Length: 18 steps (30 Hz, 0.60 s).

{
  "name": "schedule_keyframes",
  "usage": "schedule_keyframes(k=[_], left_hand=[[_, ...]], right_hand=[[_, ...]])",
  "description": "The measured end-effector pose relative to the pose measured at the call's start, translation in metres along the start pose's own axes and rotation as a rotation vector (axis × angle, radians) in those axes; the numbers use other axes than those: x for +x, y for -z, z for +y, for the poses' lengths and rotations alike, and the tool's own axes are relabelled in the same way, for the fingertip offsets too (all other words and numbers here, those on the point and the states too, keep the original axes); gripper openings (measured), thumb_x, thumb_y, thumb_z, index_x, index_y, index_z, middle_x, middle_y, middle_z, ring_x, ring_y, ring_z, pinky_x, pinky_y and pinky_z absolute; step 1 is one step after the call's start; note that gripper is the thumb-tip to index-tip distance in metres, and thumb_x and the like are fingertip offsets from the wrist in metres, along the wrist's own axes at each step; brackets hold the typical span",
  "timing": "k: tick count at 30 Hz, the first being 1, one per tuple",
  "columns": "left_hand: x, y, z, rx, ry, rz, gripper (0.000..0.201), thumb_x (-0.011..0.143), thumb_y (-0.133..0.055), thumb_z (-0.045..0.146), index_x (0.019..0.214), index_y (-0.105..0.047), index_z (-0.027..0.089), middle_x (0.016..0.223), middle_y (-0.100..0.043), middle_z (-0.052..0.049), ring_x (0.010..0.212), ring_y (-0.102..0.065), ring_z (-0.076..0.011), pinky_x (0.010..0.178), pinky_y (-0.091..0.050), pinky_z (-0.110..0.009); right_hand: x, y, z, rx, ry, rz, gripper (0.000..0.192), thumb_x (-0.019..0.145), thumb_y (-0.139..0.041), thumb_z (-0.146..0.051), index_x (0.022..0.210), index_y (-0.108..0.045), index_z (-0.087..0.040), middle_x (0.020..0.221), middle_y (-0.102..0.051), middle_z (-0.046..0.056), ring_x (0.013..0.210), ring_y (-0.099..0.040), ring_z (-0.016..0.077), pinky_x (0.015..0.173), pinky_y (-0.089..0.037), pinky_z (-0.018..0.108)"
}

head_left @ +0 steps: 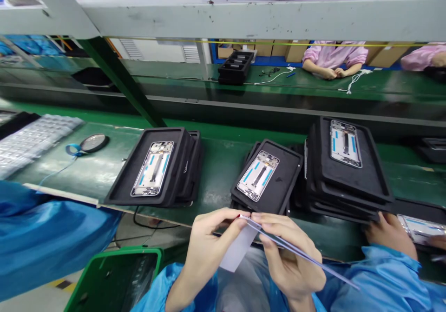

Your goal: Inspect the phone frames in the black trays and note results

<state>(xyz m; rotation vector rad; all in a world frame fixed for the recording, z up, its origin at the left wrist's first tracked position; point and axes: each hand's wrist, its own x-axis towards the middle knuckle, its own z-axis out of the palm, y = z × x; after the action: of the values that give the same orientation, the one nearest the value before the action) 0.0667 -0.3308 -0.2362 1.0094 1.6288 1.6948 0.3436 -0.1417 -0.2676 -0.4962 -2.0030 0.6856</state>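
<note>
Head view of an assembly bench. The left hand (212, 237) and the right hand (289, 251) meet low in the centre, just in front of the bench edge, and both pinch the top end of a thin pale strip (239, 251); the thumb and forefinger tips of the 2 hands nearly touch there. The strip hangs down from the left fingers, and a long narrow part of it runs from the right hand down toward the lower right. Just beyond the hands, on the green conveyor belt (216, 172), lies a black tray (278, 186) holding 1 phone frame (258, 175) with blue stripes, set on top of other trays. To the left stands a second stack of trays (174, 163) with its own phone frame (152, 169); to the right, a taller stack (348, 182) carries another frame (344, 143). A neighbour's hand (388, 233), in a blue sleeve, rests against the base of that right stack. A green bin (114, 275) sits at lower left, below the bench. Across the far belt, a person in pink sleeves (334, 58) rests both hands beside white cables.
</note>
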Motion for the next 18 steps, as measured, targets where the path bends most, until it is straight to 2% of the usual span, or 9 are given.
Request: schedule_keyframes(k=[2,3,4,6,8,11,13,15,18], left_hand=[[0.000,0.001,0.002,0.009,-0.032,0.003,0.012,0.095,-0.088,0.032,0.086,-0.095,0.028,0.083,-0.090,-0.003,0.070,-0.087,-0.0193,0.066,-0.067,-0.015],[0.000,0.001,0.003,0.013,-0.043,0.004,0.012,0.095,-0.088,0.032,0.086,-0.095,0.028,0.082,-0.090,-0.002,0.069,-0.087,-0.0189,0.066,-0.067,-0.015],[0.000,0.002,0.003,0.018,-0.052,0.007,0.012,0.095,-0.088,0.032,0.085,-0.095,0.028,0.082,-0.090,-0.002,0.069,-0.087,-0.0191,0.066,-0.067,-0.015],[0.000,0.002,0.003,0.029,-0.062,0.014,0.014,0.095,-0.089,0.033,0.084,-0.095,0.028,0.081,-0.089,-0.002,0.068,-0.087,-0.0201,0.065,-0.068,-0.017],[0.001,0.003,0.003,0.037,-0.070,0.022,0.015,0.095,-0.089,0.034,0.082,-0.094,0.028,0.080,-0.089,-0.003,0.068,-0.087,-0.0213,0.065,-0.069,-0.019],[0.001,0.003,0.002,0.051,-0.073,0.031,0.017,0.095,-0.089,0.035,0.080,-0.094,0.027,0.078,-0.088,-0.003,0.066,-0.086,-0.0224,0.064,-0.069,-0.022],[0.001,0.003,0.001,0.064,-0.064,0.042,0.020,0.094,-0.090,0.038,0.079,-0.093,0.027,0.077,-0.088,-0.004,0.065,-0.086,-0.0232,0.063,-0.069,-0.023],[0.000,0.004,0.001,0.075,-0.054,0.054,0.023,0.093,-0.091,0.043,0.078,-0.093,0.027,0.077,-0.088,-0.004,0.064,-0.085,-0.0238,0.062,-0.070,-0.025],[-0.001,0.004,0.000,0.079,-0.052,0.055,0.025,0.094,-0.090,0.046,0.078,-0.093,0.027,0.077,-0.088,-0.005,0.064,-0.085,-0.0233,0.063,-0.069,-0.024]], right_hand=[[-0.003,0.042,0.029,-0.123,0.040,-0.020,0.038,0.095,-0.091,-0.058,0.067,-0.080,-0.035,0.043,-0.054,-0.001,0.039,-0.051,0.0145,0.032,-0.027,0.031],[-0.007,0.055,0.038,-0.143,0.035,-0.051,0.033,0.095,-0.092,-0.058,0.072,-0.083,-0.035,0.044,-0.054,-0.001,0.039,-0.050,0.0141,0.031,-0.023,0.031],[-0.012,0.064,0.043,-0.157,0.010,-0.042,0.029,0.094,-0.092,-0.056,0.076,-0.084,-0.035,0.046,-0.056,-0.001,0.040,-0.051,0.0146,0.031,-0.022,0.031],[-0.022,0.063,0.038,-0.110,-0.057,-0.008,0.021,0.095,-0.093,-0.049,0.080,-0.086,-0.037,0.050,-0.061,0.000,0.048,-0.065,0.0194,0.031,-0.031,0.030],[-0.026,0.042,0.017,-0.028,-0.142,0.107,0.018,0.098,-0.091,-0.042,0.081,-0.085,-0.038,0.058,-0.069,0.000,0.066,-0.080,0.0270,0.036,-0.047,0.033],[-0.022,-0.018,-0.033,0.059,-0.238,0.293,0.018,0.107,-0.078,-0.035,0.091,-0.086,-0.040,0.076,-0.081,0.002,0.092,-0.088,0.0329,0.049,-0.066,0.041],[-0.015,-0.066,-0.065,0.094,-0.205,0.289,0.021,0.112,-0.067,-0.033,0.103,-0.085,-0.040,0.085,-0.086,0.003,0.094,-0.089,0.0314,0.057,-0.072,0.042],[-0.006,-0.107,-0.089,0.121,-0.127,0.226,0.015,0.108,-0.072,-0.028,0.110,-0.084,-0.035,0.091,-0.089,0.005,0.089,-0.090,0.0321,0.062,-0.075,0.043],[0.005,-0.137,-0.106,0.159,-0.030,0.157,0.024,0.099,-0.077,-0.010,0.114,-0.081,-0.029,0.097,-0.091,0.005,0.085,-0.091,0.0284,0.071,-0.077,0.040]])
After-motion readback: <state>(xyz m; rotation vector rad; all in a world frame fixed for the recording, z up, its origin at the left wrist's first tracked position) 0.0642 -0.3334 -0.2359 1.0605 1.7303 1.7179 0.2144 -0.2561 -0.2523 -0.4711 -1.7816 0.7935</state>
